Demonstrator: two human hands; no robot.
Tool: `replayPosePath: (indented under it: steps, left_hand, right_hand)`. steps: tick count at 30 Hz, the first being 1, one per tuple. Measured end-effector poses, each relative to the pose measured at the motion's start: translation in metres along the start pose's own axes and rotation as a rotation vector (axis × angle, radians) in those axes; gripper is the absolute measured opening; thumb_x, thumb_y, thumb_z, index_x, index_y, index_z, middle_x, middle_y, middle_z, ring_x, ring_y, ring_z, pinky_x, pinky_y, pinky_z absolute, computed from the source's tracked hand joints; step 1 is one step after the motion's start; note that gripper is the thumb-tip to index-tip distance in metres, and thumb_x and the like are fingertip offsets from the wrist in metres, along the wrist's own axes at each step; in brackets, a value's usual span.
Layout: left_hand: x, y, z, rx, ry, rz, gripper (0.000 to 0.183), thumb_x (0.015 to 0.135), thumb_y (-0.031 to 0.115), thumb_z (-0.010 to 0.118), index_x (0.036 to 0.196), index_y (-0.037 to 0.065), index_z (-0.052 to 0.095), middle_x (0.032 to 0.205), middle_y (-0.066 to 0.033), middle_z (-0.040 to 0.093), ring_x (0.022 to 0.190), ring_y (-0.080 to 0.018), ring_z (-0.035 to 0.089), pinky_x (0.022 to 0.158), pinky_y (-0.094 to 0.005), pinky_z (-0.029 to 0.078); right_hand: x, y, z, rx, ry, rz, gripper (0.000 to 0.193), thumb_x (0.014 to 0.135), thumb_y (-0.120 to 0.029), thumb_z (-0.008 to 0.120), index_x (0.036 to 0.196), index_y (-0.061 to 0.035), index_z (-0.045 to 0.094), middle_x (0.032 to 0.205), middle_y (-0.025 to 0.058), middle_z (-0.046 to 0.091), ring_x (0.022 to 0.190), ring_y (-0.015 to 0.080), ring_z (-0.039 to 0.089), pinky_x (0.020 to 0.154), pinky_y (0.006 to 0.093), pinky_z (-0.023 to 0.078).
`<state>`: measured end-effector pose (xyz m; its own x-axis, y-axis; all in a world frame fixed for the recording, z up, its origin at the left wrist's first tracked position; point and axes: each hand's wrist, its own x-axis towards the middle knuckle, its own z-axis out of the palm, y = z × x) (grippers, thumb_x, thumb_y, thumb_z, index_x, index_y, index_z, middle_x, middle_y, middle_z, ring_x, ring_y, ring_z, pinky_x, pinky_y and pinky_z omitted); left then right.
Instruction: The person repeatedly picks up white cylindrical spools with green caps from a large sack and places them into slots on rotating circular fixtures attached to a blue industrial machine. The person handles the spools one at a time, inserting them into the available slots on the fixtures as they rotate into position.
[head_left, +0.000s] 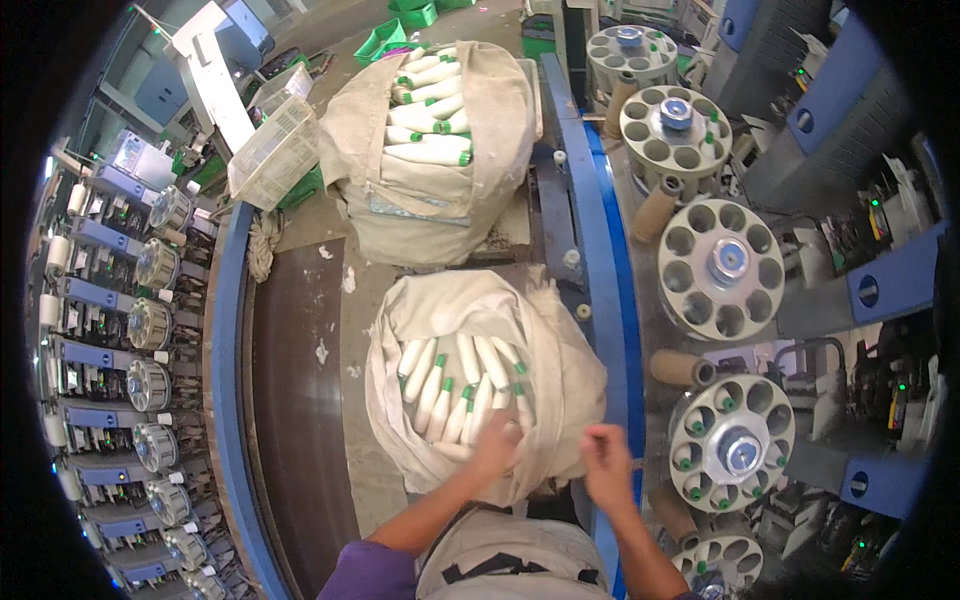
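White yarn bobbins (pixel 432 395) with green tips lie in an open beige cloth sack (pixel 390 345) right in front of me. Over the near side of these bobbins is my left hand (pixel 499 440). Its fingers are smeared by motion, so whether they grip a bobbin does not show. My right hand (pixel 606 460) is just off the sack's right side, beside the blue rail. Its fingers look bent but are blurred, and no held thing can be made out. Nearest on its right is a round bobbin magazine (pixel 742 455) with green-tipped bobbins in several pockets.
A second sack (pixel 350 150) of bobbins stands beyond the first. More round magazines (pixel 727 262) line the machine at right, with brown cones between them. Blue rails (pixel 235 400) run along both sides. A white plastic basket (pixel 272 155) sits at far left, near another machine row.
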<state>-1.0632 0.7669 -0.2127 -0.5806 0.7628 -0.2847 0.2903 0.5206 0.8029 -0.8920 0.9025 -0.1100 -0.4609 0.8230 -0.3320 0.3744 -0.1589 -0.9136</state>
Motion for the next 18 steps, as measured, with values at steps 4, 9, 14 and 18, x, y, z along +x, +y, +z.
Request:
replayPosePath:
  steps: [4, 9, 14, 18]
  left_hand:
    - [0.042, -0.125, -0.073, 0.491, 0.076, -0.280, 0.063, 0.084, 0.017, 0.072, 0.136, -0.010, 0.050, 0.129, -0.0305, 0.057, 0.124, -0.0457, 0.054, 0.107, -0.0487, 0.045]
    - [0.066, -0.162, -0.058, 0.689, 0.003, -0.447, 0.107, 0.076, 0.035, 0.083, 0.154, -0.011, 0.028, 0.152, -0.0307, 0.034, 0.135, -0.0496, 0.039, 0.115, -0.0580, 0.033]
    - [0.070, -0.146, -0.057, 0.794, 0.106, -0.393, 0.106, 0.073, 0.037, 0.085, 0.160, 0.006, 0.033, 0.153, -0.0301, 0.032, 0.132, -0.0545, 0.036, 0.110, -0.0665, 0.031]
    - [0.073, -0.136, -0.072, 0.640, 0.131, -0.390, 0.097, 0.072, 0.040, 0.085, 0.158, 0.021, 0.043, 0.152, -0.0277, 0.032, 0.128, -0.0517, 0.038, 0.108, -0.0667, 0.032]
  right_hand:
    - [0.071, 0.047, 0.124, -0.243, -0.254, -0.104, 0.036, 0.095, -0.011, 0.068, 0.128, 0.0006, 0.059, 0.121, 0.0226, 0.058, 0.110, 0.0372, 0.062, 0.092, 0.0460, 0.053]
    - [0.166, 0.088, 0.233, -0.670, -0.293, -0.232, 0.046, 0.091, -0.006, 0.066, 0.133, 0.0064, 0.055, 0.129, 0.0276, 0.055, 0.123, 0.0443, 0.054, 0.103, 0.0519, 0.047]
    - [0.193, 0.092, 0.259, -0.842, -0.364, -0.108, 0.065, 0.086, -0.004, 0.066, 0.147, 0.0062, 0.044, 0.136, 0.0347, 0.051, 0.127, 0.0452, 0.053, 0.105, 0.0540, 0.046]
    - [0.182, 0.084, 0.230, -0.450, -0.486, 0.184, 0.069, 0.087, -0.007, 0.066, 0.151, 0.0058, 0.042, 0.134, 0.0289, 0.058, 0.118, 0.0357, 0.062, 0.099, 0.0449, 0.052]
